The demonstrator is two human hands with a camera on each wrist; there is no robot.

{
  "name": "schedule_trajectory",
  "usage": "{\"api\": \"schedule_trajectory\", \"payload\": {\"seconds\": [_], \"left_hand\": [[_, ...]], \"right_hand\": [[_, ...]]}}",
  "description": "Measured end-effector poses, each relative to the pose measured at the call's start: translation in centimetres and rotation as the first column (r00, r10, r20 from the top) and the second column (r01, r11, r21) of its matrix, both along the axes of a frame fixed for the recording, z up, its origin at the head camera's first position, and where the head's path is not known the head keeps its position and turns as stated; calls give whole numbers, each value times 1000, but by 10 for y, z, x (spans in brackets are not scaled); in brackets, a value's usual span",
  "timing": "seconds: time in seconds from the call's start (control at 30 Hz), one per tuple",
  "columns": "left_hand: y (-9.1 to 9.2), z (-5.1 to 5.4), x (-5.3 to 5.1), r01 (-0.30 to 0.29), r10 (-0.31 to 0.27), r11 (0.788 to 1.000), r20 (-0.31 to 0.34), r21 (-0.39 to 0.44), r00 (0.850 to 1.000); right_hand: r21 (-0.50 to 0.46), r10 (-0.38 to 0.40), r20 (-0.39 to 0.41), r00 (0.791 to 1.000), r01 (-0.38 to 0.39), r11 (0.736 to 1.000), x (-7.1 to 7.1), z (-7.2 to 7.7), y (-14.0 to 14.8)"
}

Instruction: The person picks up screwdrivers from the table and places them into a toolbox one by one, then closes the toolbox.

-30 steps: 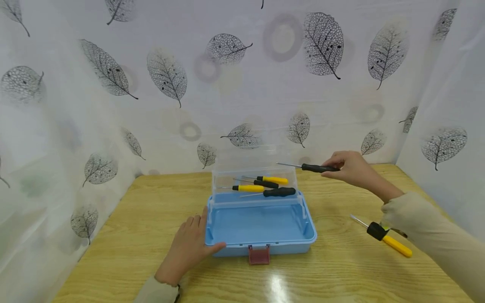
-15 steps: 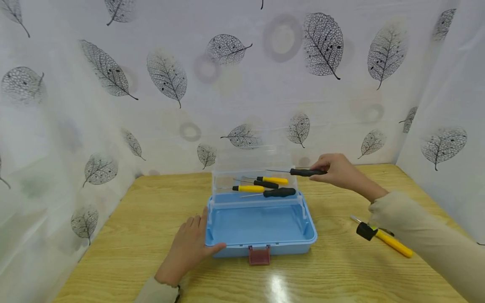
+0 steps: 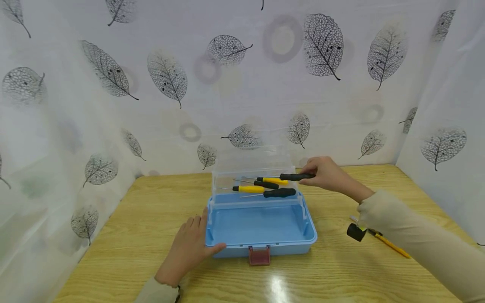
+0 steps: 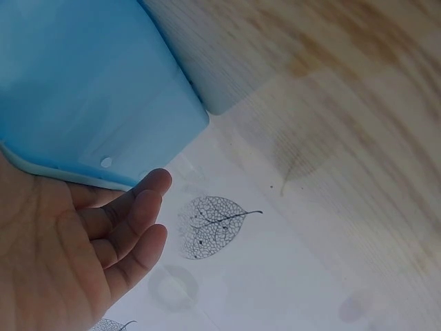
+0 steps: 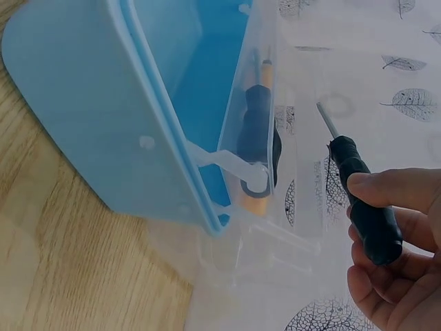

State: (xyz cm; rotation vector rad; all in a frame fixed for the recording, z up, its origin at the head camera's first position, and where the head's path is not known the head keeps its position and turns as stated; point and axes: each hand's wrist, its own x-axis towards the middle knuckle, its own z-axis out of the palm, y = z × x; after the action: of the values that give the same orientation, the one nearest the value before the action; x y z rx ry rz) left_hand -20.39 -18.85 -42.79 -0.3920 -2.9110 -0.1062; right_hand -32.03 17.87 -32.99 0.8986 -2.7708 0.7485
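Note:
My right hand (image 3: pixel 326 173) pinches a screwdriver (image 3: pixel 291 176) by its black handle, above the right end of a clear tray (image 3: pixel 242 203). Its metal tip points left. In the right wrist view the thumb lies over the handle of that screwdriver (image 5: pixel 368 207), with fingers beneath. Several yellow-handled and black-handled screwdrivers (image 3: pixel 279 192) lie in the tray, which is raised at the back of an open light-blue toolbox (image 3: pixel 288 249). My left hand (image 3: pixel 189 239) rests at the box's left front corner, thumb along the front. Its fingers look loosely bent in the left wrist view.
A yellow-handled screwdriver (image 3: pixel 395 247) lies on the wooden table (image 3: pixel 151 219) at right, partly hidden by the right sleeve and wrist camera. The box's reddish latch (image 3: pixel 259 256) hangs down in front. A leaf-patterned curtain (image 3: pixel 257 97) surrounds the table's back and sides.
My right hand has moved left and slightly down with the screwdriver, bringing its shaft over the tray. The left hand, the box and the screwdrivers in the tray have stayed put.

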Motion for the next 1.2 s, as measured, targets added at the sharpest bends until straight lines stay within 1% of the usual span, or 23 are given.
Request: {"api": "schedule_trajectory", "payload": {"seconds": [0.13,0.33,0.47,0.73,1.2], "left_hand": [[0,0,0,0,0,1000,-2,-3,1000],[0,0,0,1,-1,1000,4,8,1000],[0,0,0,7,-7,1000,-10,1,1000],[-1,-1,0,13,-13,1000,-18,1,1000],[-1,-1,1,22,-22,1000,-40,-9,999]], "right_hand": [[-5,21,9,1000,-20,1000,1,-2,-4],[14,36,-12,999,-35,999,-1,-6,-9],[21,42,-19,999,-42,999,-1,-8,-12],[24,55,-2,999,-55,998,2,-8,-22],[14,88,18,996,-88,996,2,-12,-29]]}}
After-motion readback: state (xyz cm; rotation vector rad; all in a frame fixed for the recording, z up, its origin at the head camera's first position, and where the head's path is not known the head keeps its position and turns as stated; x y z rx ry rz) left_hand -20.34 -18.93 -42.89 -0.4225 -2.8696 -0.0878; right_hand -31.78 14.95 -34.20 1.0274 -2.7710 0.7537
